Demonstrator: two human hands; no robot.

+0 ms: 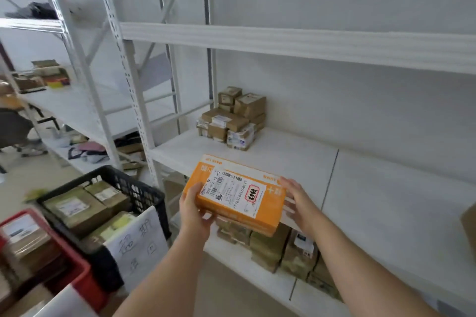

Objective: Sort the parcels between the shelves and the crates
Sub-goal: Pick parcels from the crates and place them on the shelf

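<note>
White storeroom, white metal racking along a plain wall. Orange parcel (238, 194) held out in front of the middle shelf (296, 159), hanging over its front edge, label up. Left hand (194, 210) clamped on the near-left end, thumb on top and fingers curled under; right hand (296, 199) pressed flat against the right end, fingers fairly straight and together. So, gripped between both, not yet set down.

Progress-wise, looks like somewhere in the middle: small stack of brown boxes (230, 117) already at the back-left corner of that shelf, more packed on the lower shelf (257, 267). Black crate (134, 188) and red crate (77, 273) down at the left both loaded with parcels, so plenty left to sort.

Loads of bare shelf to the right of the stack, clear run in from the front edge. Only things to watch: the upright post (140, 121) on the left and the shelf above.
</note>
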